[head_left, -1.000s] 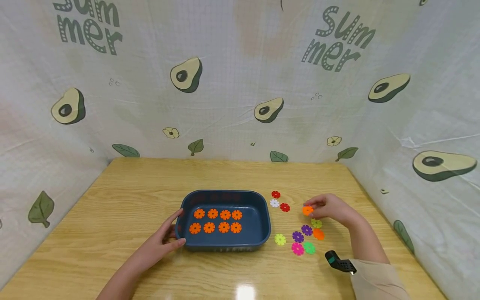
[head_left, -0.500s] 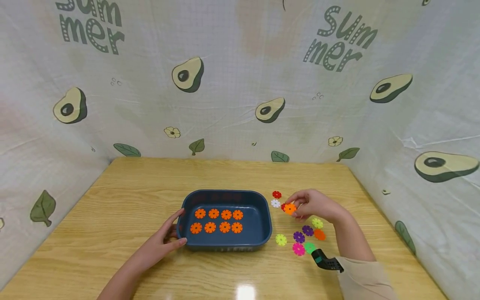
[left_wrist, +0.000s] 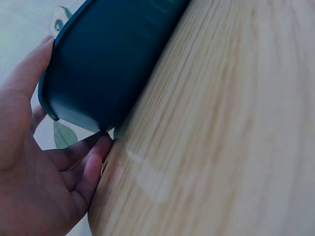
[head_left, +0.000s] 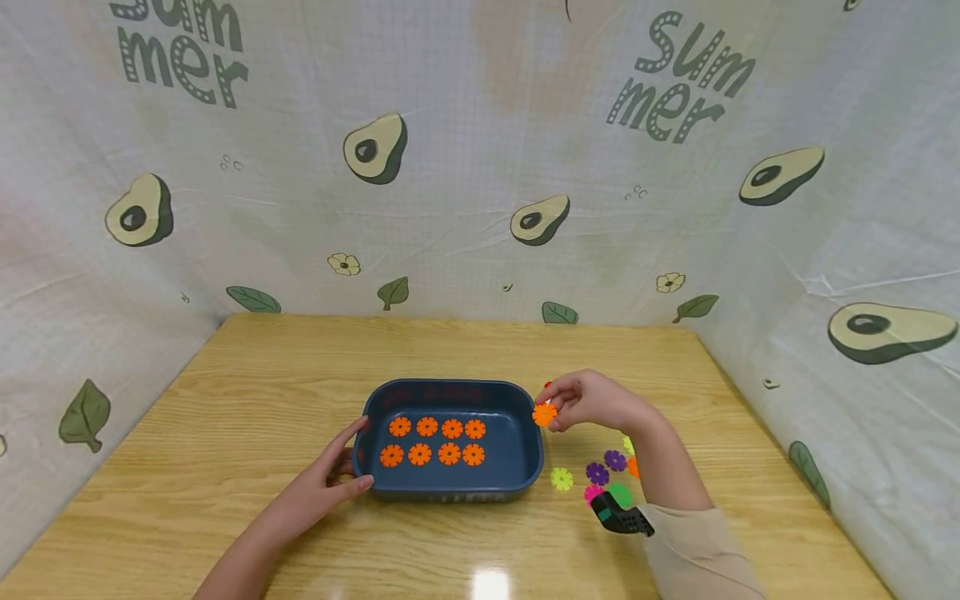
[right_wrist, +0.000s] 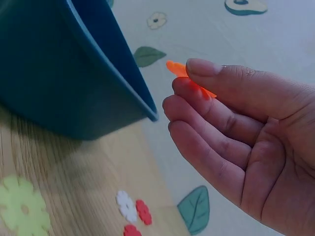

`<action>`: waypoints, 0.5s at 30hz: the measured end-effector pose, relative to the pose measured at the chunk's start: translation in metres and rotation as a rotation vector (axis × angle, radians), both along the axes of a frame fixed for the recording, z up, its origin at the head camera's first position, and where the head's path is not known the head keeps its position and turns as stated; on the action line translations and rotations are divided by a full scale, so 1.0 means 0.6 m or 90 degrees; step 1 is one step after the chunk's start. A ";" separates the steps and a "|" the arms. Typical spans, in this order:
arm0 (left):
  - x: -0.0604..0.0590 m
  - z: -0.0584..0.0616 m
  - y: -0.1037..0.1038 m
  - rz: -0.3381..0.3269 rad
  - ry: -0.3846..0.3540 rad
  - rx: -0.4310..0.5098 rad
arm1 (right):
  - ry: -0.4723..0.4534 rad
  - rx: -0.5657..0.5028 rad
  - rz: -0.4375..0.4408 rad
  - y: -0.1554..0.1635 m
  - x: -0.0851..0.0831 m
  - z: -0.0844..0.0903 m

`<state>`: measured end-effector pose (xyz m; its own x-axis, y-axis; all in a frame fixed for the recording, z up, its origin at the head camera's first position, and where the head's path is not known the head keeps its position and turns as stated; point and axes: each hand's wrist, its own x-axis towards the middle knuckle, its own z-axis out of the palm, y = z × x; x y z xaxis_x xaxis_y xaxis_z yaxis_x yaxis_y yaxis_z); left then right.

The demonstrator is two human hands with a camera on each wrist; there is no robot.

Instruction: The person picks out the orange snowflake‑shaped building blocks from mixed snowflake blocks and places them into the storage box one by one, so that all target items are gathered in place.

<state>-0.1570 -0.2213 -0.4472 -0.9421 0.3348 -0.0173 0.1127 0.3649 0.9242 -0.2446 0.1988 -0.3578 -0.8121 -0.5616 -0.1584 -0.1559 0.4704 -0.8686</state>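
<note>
A dark blue tray [head_left: 527, 454] stands mid-table with several orange flower discs [head_left: 435, 441] laid in two rows inside. My left hand [head_left: 330, 477] rests against the tray's left end [left_wrist: 98, 64], thumb along the rim, fingers at its base. My right hand [head_left: 592, 400] pinches an orange flower disc [head_left: 544, 413] just beside the tray's right rim, above the table. In the right wrist view the orange disc [right_wrist: 179, 71] sits between thumb and fingers next to the tray wall [right_wrist: 74, 73].
Loose flower discs lie right of the tray: yellow-green [head_left: 561, 478], purple [head_left: 606, 467], pink [head_left: 592, 493], with white and red ones [right_wrist: 132, 212] partly hidden behind my hand. Avocado-print cloth walls enclose the wooden table [head_left: 262, 375] on three sides.
My right hand has carried the orange disc leftward from the loose pile to the tray's right rim. The left hand and the tray have stayed put.
</note>
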 end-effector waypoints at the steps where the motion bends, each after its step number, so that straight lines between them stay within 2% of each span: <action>1: 0.000 0.000 0.000 0.002 -0.002 0.002 | 0.001 -0.001 0.005 -0.005 -0.002 0.000; 7: 0.000 -0.003 -0.001 -0.003 0.000 -0.003 | 0.016 0.010 0.028 -0.033 -0.013 -0.003; 15: -0.001 -0.004 -0.001 -0.008 0.005 0.006 | -0.001 0.022 0.031 -0.058 -0.027 -0.008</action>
<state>-0.1576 -0.2217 -0.4495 -0.9381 0.3462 -0.0068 0.1240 0.3541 0.9270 -0.2606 0.1638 -0.3626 -0.7839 -0.5947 -0.1787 -0.1786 0.4915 -0.8524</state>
